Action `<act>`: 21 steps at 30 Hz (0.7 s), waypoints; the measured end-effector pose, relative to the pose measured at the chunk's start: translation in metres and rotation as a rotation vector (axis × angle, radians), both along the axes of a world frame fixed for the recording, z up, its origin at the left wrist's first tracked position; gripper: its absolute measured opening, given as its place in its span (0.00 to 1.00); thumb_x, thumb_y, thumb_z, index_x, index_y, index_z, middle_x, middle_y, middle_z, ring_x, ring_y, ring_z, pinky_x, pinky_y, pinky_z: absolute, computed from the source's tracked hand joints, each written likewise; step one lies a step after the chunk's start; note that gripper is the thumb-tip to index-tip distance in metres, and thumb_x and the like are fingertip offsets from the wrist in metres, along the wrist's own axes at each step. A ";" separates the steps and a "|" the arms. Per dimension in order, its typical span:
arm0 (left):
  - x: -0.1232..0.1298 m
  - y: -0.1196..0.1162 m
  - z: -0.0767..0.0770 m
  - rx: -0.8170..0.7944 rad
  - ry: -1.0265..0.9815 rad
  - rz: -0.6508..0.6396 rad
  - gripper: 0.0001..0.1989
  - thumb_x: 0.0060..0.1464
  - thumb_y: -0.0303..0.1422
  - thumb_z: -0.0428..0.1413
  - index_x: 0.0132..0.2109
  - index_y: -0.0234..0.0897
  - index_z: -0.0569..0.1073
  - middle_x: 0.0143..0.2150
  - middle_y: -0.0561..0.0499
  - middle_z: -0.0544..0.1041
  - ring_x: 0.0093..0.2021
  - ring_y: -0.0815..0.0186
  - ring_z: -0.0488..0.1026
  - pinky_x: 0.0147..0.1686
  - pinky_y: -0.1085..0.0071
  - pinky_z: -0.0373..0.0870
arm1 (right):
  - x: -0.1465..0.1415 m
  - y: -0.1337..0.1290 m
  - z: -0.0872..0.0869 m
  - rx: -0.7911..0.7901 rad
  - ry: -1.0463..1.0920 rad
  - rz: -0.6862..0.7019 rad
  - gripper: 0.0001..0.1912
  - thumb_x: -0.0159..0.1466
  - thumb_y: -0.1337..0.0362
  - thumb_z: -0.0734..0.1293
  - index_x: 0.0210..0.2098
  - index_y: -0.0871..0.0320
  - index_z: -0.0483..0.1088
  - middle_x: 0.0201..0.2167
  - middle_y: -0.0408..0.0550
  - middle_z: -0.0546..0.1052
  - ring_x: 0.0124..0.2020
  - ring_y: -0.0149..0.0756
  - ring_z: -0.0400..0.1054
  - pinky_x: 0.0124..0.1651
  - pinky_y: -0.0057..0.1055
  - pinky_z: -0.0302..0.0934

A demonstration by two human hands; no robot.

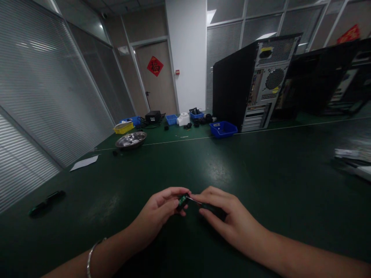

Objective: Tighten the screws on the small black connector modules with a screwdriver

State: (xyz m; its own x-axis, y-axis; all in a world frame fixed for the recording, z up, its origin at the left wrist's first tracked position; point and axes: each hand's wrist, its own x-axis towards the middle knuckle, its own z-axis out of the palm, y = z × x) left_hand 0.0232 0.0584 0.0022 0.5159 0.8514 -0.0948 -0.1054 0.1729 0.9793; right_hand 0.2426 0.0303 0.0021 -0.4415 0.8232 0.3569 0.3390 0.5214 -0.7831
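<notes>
metal bowl (pixel 131 140) near yellow basket (pixel 123 127)

A glossy metal bowl (pixel 131 140) sits on a smooth, faintly shiny green tabletop (pixel 174 166).

An office-like workshop: computer towers (pixel 249 81) and parts bins (pixel 223 129) on a green worktop (pixel 174 166).

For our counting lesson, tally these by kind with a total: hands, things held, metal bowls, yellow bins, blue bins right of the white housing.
Hands: 2
Things held, green piece and slim tool: 2
Metal bowls: 1
Yellow bins: 1
Those blue bins: 2
Total: 8
</notes>
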 end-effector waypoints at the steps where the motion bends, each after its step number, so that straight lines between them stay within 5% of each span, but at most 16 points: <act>1: 0.000 0.000 0.001 0.010 0.017 -0.007 0.15 0.56 0.30 0.58 0.51 0.35 0.74 0.48 0.44 0.76 0.44 0.62 0.72 0.46 0.66 0.68 | 0.000 0.000 0.000 -0.002 -0.015 0.001 0.21 0.65 0.73 0.63 0.55 0.51 0.70 0.42 0.48 0.75 0.41 0.36 0.70 0.44 0.32 0.66; 4: 0.001 -0.001 0.003 0.105 0.086 -0.007 0.17 0.51 0.28 0.62 0.49 0.38 0.76 0.48 0.45 0.75 0.49 0.59 0.71 0.51 0.62 0.67 | 0.001 -0.001 0.001 -0.015 -0.049 -0.005 0.20 0.65 0.72 0.63 0.55 0.51 0.70 0.41 0.48 0.74 0.39 0.36 0.70 0.44 0.33 0.66; 16: -0.003 -0.006 0.007 0.663 0.520 0.118 0.11 0.55 0.30 0.59 0.46 0.44 0.79 0.43 0.47 0.81 0.44 0.58 0.76 0.46 0.65 0.71 | 0.000 -0.003 0.002 0.005 -0.096 -0.006 0.21 0.64 0.72 0.63 0.55 0.51 0.70 0.41 0.48 0.74 0.39 0.36 0.70 0.42 0.31 0.66; 21: -0.002 -0.007 0.009 0.744 0.560 0.117 0.11 0.56 0.31 0.59 0.46 0.45 0.80 0.44 0.48 0.82 0.45 0.58 0.77 0.47 0.65 0.71 | 0.000 -0.004 0.001 0.006 -0.104 -0.008 0.21 0.64 0.73 0.63 0.54 0.51 0.71 0.41 0.47 0.73 0.39 0.36 0.70 0.42 0.31 0.66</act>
State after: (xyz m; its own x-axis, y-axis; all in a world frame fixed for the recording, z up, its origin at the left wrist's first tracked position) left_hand 0.0210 0.0513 0.0115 0.4671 0.8367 0.2861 0.4380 -0.5000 0.7471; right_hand 0.2426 0.0266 0.0027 -0.4700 0.8249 0.3141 0.4228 0.5228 -0.7402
